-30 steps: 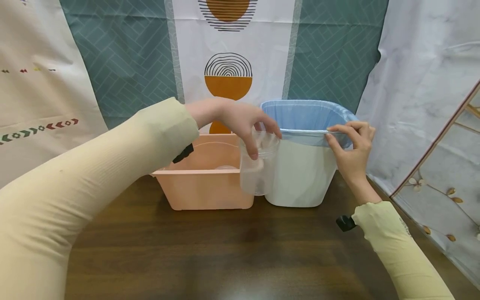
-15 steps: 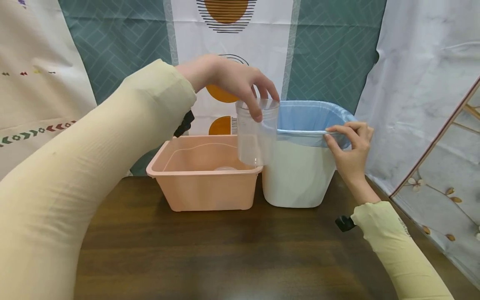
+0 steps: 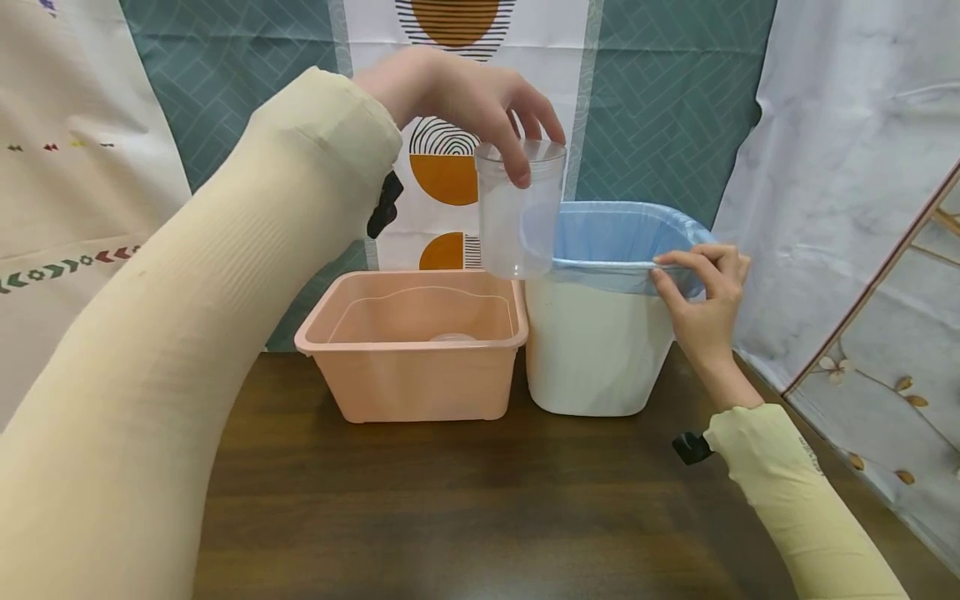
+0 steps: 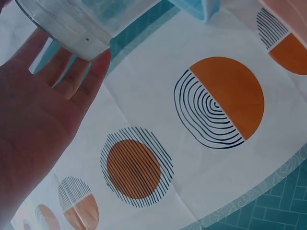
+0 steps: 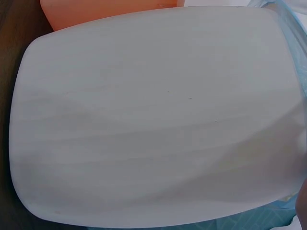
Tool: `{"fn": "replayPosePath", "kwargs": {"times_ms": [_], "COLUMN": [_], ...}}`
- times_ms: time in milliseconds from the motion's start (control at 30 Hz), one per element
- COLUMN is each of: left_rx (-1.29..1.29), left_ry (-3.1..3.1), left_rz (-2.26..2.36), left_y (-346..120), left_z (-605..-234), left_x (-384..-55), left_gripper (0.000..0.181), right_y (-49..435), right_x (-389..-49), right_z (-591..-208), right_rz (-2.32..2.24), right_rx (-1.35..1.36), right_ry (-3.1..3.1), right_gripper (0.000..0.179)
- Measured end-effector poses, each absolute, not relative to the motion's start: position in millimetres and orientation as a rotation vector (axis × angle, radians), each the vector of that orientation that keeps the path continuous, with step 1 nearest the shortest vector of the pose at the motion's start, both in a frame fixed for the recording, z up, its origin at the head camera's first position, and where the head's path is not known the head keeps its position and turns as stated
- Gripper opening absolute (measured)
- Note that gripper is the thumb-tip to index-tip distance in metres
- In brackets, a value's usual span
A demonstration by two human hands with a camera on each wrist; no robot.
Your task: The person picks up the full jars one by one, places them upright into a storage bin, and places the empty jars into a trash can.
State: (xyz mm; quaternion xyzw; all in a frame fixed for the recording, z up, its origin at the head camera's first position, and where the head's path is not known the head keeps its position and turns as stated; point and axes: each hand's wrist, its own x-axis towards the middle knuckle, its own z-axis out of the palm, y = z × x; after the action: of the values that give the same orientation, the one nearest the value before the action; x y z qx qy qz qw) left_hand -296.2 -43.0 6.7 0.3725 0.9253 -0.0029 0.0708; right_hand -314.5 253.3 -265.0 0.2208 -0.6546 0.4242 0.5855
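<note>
My left hand grips a clear plastic jar from above, with thumb and fingers around its top. Upright in the air, the jar overlaps the right end of the peach tub and the left edge of the white bin in the head view. In the left wrist view, the fingers spread along the end of the jar. A blue liner lines the bin and folds over its rim. My right hand pinches that liner at the front right of the rim.
A clear round piece shows inside the tub. Tub and bin stand side by side on the dark wooden table, before a patterned cloth. The bin's pale side takes up most of the right wrist view.
My left hand has lifted the jar steadily upward, from in front of the tub and bin to above the tub's rim. The right hand has stayed at the liner.
</note>
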Motion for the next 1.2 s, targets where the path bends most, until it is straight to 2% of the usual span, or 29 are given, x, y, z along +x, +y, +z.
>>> {"fn": "replayPosePath", "kwargs": {"times_ms": [400, 933, 1200], "left_rx": [1.148, 1.318, 1.404], "left_ry": [2.920, 2.945, 2.933], "left_rz": [0.066, 0.224, 0.250], "left_y": [-39.4, -22.1, -15.8], "left_z": [9.0, -20.5, -34.5], "left_x": [-302.5, -316.4, -322.1], "left_gripper": [0.078, 0.074, 0.075], "right_y": [253.5, 252.8, 242.7], "right_x": [-311.6, -311.8, -298.8], "right_z": [-263.8, -263.9, -257.4], "right_rz": [0.980, 0.994, 1.000], "right_rx": [0.510, 0.505, 0.512], "right_ry": [-1.547, -1.548, -1.551], "right_gripper": [0.016, 0.015, 0.015]}}
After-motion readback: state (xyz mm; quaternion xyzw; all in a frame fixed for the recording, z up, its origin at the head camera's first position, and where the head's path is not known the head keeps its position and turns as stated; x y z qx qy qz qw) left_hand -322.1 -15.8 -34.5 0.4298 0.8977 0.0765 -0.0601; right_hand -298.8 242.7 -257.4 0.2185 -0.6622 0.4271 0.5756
